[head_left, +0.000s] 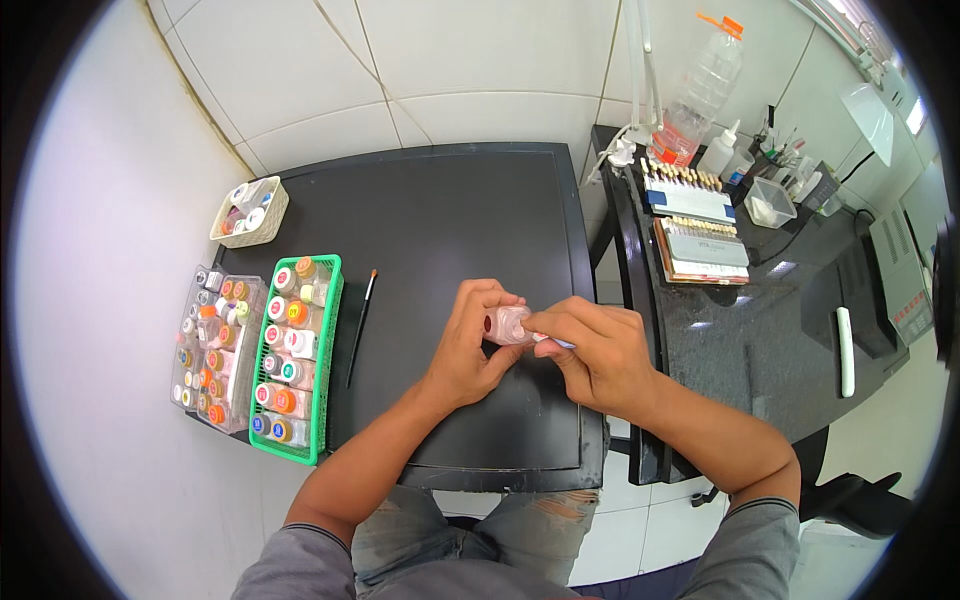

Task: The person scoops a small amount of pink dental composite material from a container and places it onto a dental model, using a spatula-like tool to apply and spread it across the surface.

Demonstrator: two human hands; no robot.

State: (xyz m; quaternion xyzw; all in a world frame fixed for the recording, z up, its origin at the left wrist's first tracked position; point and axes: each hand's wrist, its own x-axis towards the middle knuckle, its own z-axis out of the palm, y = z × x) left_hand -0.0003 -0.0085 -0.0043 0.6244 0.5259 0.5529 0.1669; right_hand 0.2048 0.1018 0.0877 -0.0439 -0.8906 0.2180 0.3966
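Over the black table [455, 235], my left hand [467, 340] is closed round a small clear bottle [508, 325] with pinkish contents, tilted on its side. A dark red round spot shows at the bottle's left end. My right hand [598, 352] is closed at the bottle's other end, pinching a slim white piece [556, 342]. Whether that piece is a cap, a stick or a tool I cannot make out, as the fingers cover most of it. Left of my hands, a thin brush [362, 325] with a black handle and orange tip lies on the table.
At the left stand a green basket [322, 360] and clear trays [240, 395] of capped jars, with a cream basket [270, 228] behind. Across a gap, the right-hand dark counter [720, 350] bears tooth shade guides [695, 205], a large plastic bottle [705, 85] and a white bar [846, 352].
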